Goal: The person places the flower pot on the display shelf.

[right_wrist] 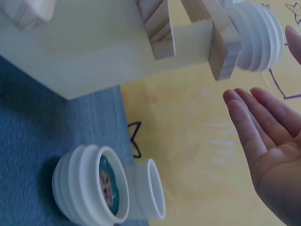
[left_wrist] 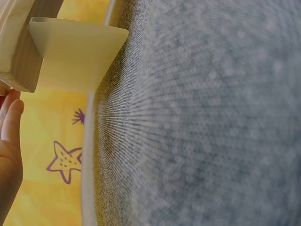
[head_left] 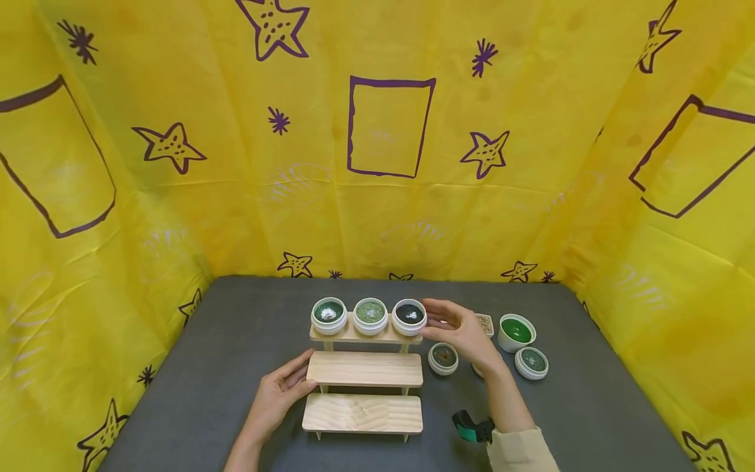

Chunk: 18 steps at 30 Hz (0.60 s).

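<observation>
Seeing R hand (head_left: 457, 331) released, fingers extended just beside dark jar (head_left: 409, 316) at R end, top shelf (head_left: 350, 336); can't tell if L hand (head_left: 277, 396) grips or only touches mid shelf (head_left: 366, 369). Jar's prob. light, stiff, slick; I'd pinch its ribbed sides, rim lvl.

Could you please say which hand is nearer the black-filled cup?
Right: the right hand is beside the cup; the left hand is farther left, at the middle shelf.
</observation>
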Motion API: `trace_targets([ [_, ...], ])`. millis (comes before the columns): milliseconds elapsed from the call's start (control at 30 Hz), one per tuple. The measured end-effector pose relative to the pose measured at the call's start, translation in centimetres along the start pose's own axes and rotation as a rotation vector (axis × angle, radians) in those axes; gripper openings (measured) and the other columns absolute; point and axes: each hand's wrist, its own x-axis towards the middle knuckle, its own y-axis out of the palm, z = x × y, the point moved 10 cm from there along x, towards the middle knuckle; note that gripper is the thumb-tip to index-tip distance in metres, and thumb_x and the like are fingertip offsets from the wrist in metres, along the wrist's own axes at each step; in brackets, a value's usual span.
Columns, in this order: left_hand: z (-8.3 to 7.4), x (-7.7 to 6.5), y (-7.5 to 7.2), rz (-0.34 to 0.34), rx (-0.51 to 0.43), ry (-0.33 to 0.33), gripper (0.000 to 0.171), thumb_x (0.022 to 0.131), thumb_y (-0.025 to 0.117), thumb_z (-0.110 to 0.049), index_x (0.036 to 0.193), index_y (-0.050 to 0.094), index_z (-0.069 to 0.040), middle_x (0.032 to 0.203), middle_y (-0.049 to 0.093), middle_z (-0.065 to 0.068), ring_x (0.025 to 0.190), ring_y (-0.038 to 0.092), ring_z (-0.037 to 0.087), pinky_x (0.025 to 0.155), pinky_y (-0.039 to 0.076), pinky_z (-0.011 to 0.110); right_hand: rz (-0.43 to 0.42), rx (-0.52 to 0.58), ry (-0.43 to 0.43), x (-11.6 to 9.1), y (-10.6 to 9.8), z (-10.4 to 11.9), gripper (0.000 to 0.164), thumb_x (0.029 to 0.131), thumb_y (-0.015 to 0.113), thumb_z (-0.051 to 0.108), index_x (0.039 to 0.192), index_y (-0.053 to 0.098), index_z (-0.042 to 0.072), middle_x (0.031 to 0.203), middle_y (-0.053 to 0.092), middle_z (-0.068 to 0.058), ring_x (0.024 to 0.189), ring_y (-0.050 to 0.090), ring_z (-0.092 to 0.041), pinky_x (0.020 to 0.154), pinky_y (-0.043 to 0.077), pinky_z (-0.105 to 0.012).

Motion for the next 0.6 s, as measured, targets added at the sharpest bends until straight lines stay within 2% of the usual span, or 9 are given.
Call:
trace_targets([
  [200, 0.1, 0.0, -0.1, -0.013, -0.002, -0.008, 0.06, 0.089, 0.07, -0.003, 0.143, 0.045, 0.007, 0.149, 0.042, 0.027, 0.114, 0.061, -0.008, 0.088, 0.055, 0.015, -0.018, -0.012, 0.012, -0.9, -1.3, -1.0, 0.058, 0.087, 0.076, 0.017, 0.14, 0.053, 0.005, 0.139, 0.059, -0.02, 0.13, 0.057, -0.037, 0.109, 0.046, -0.047],
  [267, 0.0, 0.0, 0.0, -0.014, -0.003, -0.002, 0.06, 0.089, 0.07, -0.003, 0.143, 0.045, 0.008, 0.149, 0.041, 0.029, 0.114, 0.061, -0.007, 0.088, 0.055, 0.015, -0.041, -0.029, 0.02, -1.3, -2.2, -1.4, 0.058, 0.087, 0.076, 0.018, 0.139, 0.054, 0.006, 0.139, 0.059, -0.019, 0.13, 0.056, -0.036, 0.11, 0.045, -0.046],
  [333, 0.0, 0.1, 0.0, -0.017, -0.002, 0.004, 0.06, 0.089, 0.07, -0.003, 0.143, 0.045, 0.009, 0.149, 0.041, 0.031, 0.114, 0.061, -0.007, 0.088, 0.055, 0.015, -0.068, -0.054, 0.029, -1.7, -3.2, -1.9, 0.057, 0.087, 0.076, 0.019, 0.139, 0.054, 0.007, 0.14, 0.058, -0.02, 0.13, 0.058, -0.032, 0.109, 0.048, -0.041],
  [500, 0.0, 0.1, -0.1, -0.026, -0.002, 0.006, 0.06, 0.088, 0.07, -0.002, 0.142, 0.046, 0.009, 0.148, 0.042, 0.03, 0.113, 0.061, -0.007, 0.087, 0.056, 0.015, -0.156, -0.081, 0.036, -3.2, -6.4, -2.8, 0.056, 0.089, 0.074, 0.016, 0.139, 0.054, 0.002, 0.138, 0.06, -0.016, 0.122, 0.063, -0.013, 0.099, 0.051, -0.016],
  [600, 0.1, 0.1, -0.1, -0.023, -0.002, -0.001, 0.06, 0.088, 0.07, -0.002, 0.142, 0.046, 0.009, 0.148, 0.042, 0.029, 0.113, 0.061, -0.008, 0.087, 0.056, 0.015, -0.207, -0.07, 0.028, -4.0, -8.3, -3.1, 0.056, 0.09, 0.073, 0.012, 0.139, 0.052, -0.003, 0.13, 0.066, 0.003, 0.117, 0.064, -0.003, 0.095, 0.05, -0.009],
])
